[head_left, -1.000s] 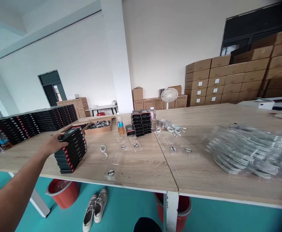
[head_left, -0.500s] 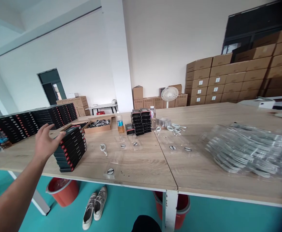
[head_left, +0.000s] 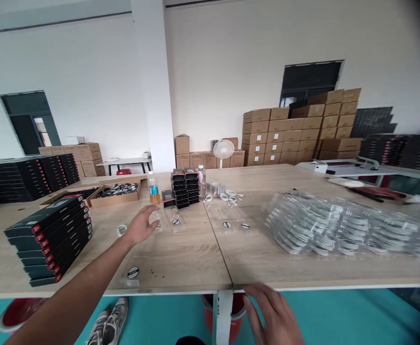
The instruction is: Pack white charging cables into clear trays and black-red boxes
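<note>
My left hand (head_left: 142, 226) reaches over the table, thumb apart from the fingers and nothing in its grasp. Just beyond its fingertips lies a clear plastic bag with a round black-and-white label (head_left: 176, 222). A white coiled cable (head_left: 122, 230) sits beside its wrist, partly covered. Nearer the table's front edge is another labelled clear bag (head_left: 133, 273). My right hand (head_left: 275, 314), with fingers apart and empty, is low in front of the table edge. To the left stands a stack of flat black boxes with red corners (head_left: 52, 239).
Small black boxes (head_left: 185, 188) are stacked mid-table beside a drink bottle (head_left: 154, 188). Bagged white cables (head_left: 303, 223) cover the right side. An open carton (head_left: 116, 194) holds small dark-and-silver pieces. Beneath the table are a red bucket (head_left: 236, 321) and shoes (head_left: 111, 321).
My view has turned right. My left hand has left the black box stack and moved right, toward the labelled bags. My right hand has come into view at the bottom.
</note>
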`<state>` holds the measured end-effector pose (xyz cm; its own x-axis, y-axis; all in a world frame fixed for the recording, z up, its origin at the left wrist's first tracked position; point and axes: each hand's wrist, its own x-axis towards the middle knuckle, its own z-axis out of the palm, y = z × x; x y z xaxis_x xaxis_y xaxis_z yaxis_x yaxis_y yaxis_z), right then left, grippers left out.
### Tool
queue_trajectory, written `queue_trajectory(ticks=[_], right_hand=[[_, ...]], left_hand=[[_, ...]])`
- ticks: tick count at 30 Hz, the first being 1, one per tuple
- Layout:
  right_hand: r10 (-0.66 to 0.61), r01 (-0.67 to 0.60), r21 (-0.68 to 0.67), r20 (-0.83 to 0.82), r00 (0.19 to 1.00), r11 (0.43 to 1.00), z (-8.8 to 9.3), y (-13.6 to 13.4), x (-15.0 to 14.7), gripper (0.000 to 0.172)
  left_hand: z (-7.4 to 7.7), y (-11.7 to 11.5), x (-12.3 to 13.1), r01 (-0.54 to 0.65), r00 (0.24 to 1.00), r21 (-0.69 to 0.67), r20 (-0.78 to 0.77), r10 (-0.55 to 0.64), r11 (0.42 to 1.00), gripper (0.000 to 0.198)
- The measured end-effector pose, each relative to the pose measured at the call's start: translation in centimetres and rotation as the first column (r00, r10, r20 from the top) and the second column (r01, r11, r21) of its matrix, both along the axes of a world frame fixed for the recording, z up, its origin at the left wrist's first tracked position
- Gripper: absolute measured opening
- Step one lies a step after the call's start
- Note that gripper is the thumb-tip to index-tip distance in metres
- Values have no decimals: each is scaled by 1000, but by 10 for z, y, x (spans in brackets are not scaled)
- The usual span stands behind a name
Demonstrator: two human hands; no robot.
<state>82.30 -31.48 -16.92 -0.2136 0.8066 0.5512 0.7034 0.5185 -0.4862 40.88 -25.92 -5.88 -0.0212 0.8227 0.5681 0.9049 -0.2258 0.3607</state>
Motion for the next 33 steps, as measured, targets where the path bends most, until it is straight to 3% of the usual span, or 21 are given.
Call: queue_trajectory(ticks=[2, 4, 9, 12, 15, 19, 21, 25, 29, 33], right_hand=[[-78, 52, 163, 161, 984, 985, 15, 31, -14, 37], [-145, 71, 267, 269, 952, 961, 16, 50, -22, 39], [-185, 97, 246, 365, 912, 964, -1, 53, -21, 41], [-166, 87, 221, 371, 914, 971, -2, 51, -19, 42], [-168, 93, 221, 348, 922, 971, -1, 53, -20, 43], [-142, 84, 179, 340, 930, 980, 0, 55, -21, 45], [-137, 84, 165, 340, 931, 983, 1, 55, -22, 45], [-147, 97, 162, 333, 931, 982, 4, 53, -23, 46], [-135, 93, 136, 340, 931, 986, 9, 49, -23, 46], [-107, 103, 30, 332, 937, 994, 15, 50, -22, 48]], left_hand=[[-13, 32, 7, 18, 1000, -84, 11, -17, 996, 41], [-25, 56, 12, 55, 998, -178, 11, -54, 983, 45], [-48, 73, 23, 158, 985, -389, -1, -172, 908, 63], [-52, 61, 29, 172, 981, -456, -5, -196, 873, 66], [-44, 45, 19, 164, 982, -444, -8, -187, 881, 64], [-21, 26, -35, -3, 1000, -364, -21, -5, 932, 54], [-14, 14, -68, -93, 996, -361, -28, 89, 928, 49], [-20, -20, -106, -126, 991, -414, -14, 132, 902, 38], [-29, -46, -109, -168, 978, -367, 53, 201, 915, 29], [-8, -56, -95, -241, 924, -282, 227, 308, 929, 38]])
